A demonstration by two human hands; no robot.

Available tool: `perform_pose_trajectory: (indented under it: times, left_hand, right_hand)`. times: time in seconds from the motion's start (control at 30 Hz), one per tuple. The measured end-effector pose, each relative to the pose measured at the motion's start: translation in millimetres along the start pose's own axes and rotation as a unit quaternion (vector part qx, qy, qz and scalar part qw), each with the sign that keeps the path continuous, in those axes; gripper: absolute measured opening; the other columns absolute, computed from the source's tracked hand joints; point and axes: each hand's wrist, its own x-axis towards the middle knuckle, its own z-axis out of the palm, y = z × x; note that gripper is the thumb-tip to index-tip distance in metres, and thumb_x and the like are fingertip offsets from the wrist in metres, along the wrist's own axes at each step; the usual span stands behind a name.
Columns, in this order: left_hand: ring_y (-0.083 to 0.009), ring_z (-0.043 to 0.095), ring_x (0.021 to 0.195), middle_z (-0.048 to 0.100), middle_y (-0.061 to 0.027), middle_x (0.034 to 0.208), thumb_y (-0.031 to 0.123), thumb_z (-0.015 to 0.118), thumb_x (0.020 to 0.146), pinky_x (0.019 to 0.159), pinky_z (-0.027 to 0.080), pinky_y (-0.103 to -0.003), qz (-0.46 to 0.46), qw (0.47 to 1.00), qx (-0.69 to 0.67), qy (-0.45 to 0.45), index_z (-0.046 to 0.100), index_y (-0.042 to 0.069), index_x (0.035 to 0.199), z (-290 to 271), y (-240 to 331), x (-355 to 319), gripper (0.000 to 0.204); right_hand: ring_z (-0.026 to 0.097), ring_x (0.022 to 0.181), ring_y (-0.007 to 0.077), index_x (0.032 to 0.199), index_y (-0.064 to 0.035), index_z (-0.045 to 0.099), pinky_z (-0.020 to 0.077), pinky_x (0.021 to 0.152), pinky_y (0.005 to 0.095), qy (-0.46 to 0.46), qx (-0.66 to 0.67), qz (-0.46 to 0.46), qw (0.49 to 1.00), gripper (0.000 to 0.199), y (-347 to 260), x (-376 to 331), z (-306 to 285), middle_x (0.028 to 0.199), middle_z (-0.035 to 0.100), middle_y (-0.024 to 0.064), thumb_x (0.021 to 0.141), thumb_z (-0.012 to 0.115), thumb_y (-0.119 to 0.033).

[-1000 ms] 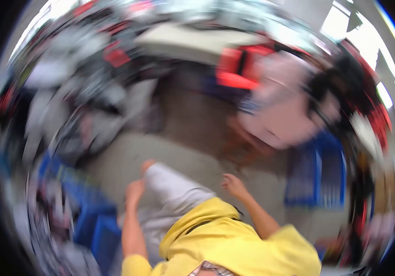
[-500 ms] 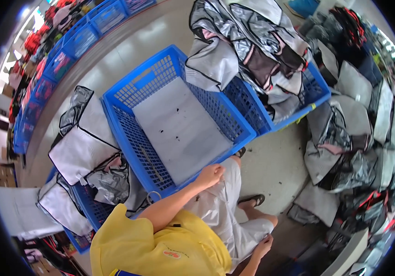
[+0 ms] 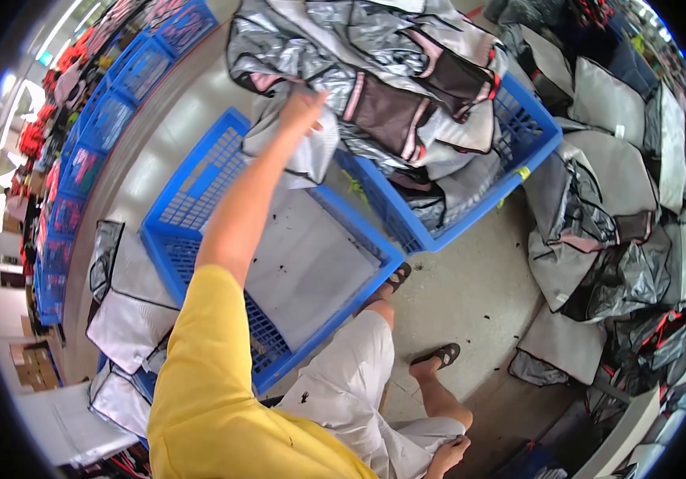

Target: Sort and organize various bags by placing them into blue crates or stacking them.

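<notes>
Far side, heap: silver-grey bags [image 3: 391, 88] piled in a blue crate [image 3: 519, 152], spilling over its rim.
Near left, empty crate [image 3: 199, 199]: blue, a grey board on its floor, just beside the full one.
Grey piece [image 3: 303, 148]: hangs off the heap's left edge, over the empty crate.
My left hand [image 3: 303, 108]: arm stretched far, fingers closed on that grey piece.
My right hand [image 3: 447, 455]: low by my knee, resting on my pale shorts [image 3: 351, 391]; curled, nothing in it that I can see.

crate [image 3: 199, 199]: blue | bag [image 3: 303, 148]: silver-grey | sleeve [image 3: 199, 351]: yellow
</notes>
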Motion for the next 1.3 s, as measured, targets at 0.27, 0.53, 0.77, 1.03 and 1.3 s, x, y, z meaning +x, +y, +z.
perform_pose_trajectory:
  times: [0.27,0.53,0.77,1.03,1.3]
  left_hand:
    - [-0.0461,0.069,0.088,0.070,-0.0280,0.086,0.050,0.051,0.102,0.079,0.052,-0.054,0.233,0.942,0.183,0.157,0.071,0.000,0.076,47,41,25,0.060]
    - [-0.0295,0.051,0.045,0.055,-0.0142,0.051,0.041,0.064,0.098,0.050,0.039,-0.046,0.352,0.930,-0.051,-0.094,0.061,0.006,0.060,41,112,-216,0.051]
    - [-0.0429,0.066,0.070,0.067,-0.0244,0.076,0.034,0.061,0.101,0.067,0.049,-0.053,0.279,0.920,-0.125,-0.244,0.065,-0.005,0.089,126,139,-341,0.041]
    - [-0.0273,0.072,0.093,0.072,-0.0145,0.114,0.021,0.069,0.095,0.078,0.055,-0.042,0.495,0.854,0.013,-0.161,0.071,0.006,0.122,-110,142,-397,0.030]
    - [-0.0267,0.066,0.106,0.061,-0.0146,0.118,0.068,0.052,0.098,0.075,0.058,-0.038,-0.042,0.975,-0.053,-0.210,0.045,0.003,0.147,-236,-110,-340,0.081]
  right_hand:
    - [0.067,0.091,0.0481,0.107,-0.0116,0.057,0.0507,0.075,0.0565,-0.008,0.016,0.015,1.000,0.009,-19,-8,1,0.100,0.072,0.0209,0.102,0.050,-0.015]
    - [0.074,0.097,0.0356,0.132,0.0009,0.060,0.0554,0.088,0.0477,-0.049,0.007,-0.007,0.999,0.045,-17,-13,-13,0.119,0.070,0.0293,0.111,0.041,-0.035]
    - [0.069,0.097,0.0475,0.119,-0.0128,0.061,0.0522,0.081,0.0563,-0.016,0.043,-0.112,0.993,0.022,-5,4,34,0.104,0.072,0.0242,0.101,0.050,-0.017]
    - [0.071,0.077,0.0221,0.131,-0.0053,0.055,0.0562,0.069,0.0406,-0.006,0.450,-0.065,0.891,0.028,-27,-70,-28,0.087,0.071,0.0114,0.110,0.047,-0.023]
    - [0.074,0.086,0.0229,0.165,-0.0165,0.011,0.0608,0.081,0.0425,-0.199,0.871,-0.209,0.398,0.061,-161,-190,-256,0.154,0.047,0.0244,0.113,0.029,-0.042]
